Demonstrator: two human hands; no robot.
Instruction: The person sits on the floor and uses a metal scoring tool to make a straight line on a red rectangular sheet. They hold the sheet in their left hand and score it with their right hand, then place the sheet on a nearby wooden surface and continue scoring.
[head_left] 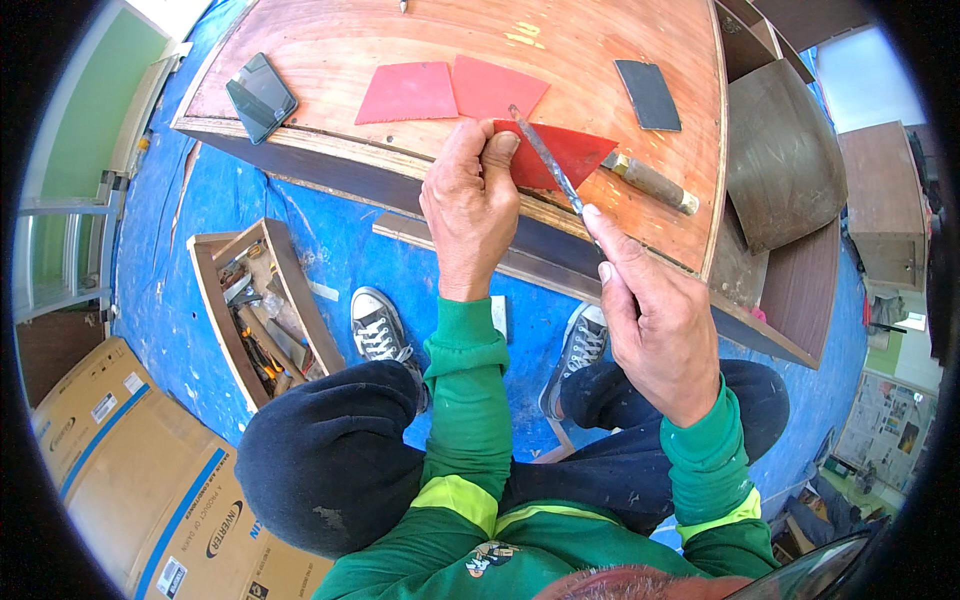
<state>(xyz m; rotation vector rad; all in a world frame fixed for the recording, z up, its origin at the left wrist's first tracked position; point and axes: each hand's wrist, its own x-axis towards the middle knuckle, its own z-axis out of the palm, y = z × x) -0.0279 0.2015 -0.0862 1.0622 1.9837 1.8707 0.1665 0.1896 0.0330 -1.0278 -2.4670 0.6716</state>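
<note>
Head view shows your left hand [470, 205] pinching a red plastic scraper [555, 155] flat against the near edge of the wooden panel [600, 60], thumb and fingers closed on its left corner. Your right hand [655, 320] is wrapped shut around the lower end of a slim metal file [545, 160], which lies across the scraper. To my eye the stroke goes best if you keep the scraper pressed hard to the panel and run the file evenly along its edge without rocking. The file's long axis runs diagonally, its tip pointing up and left, away from you; the scraper's long side lies roughly left to right, its pointed corner toward a wooden-handled tool [650, 182] just beside it.
</note>
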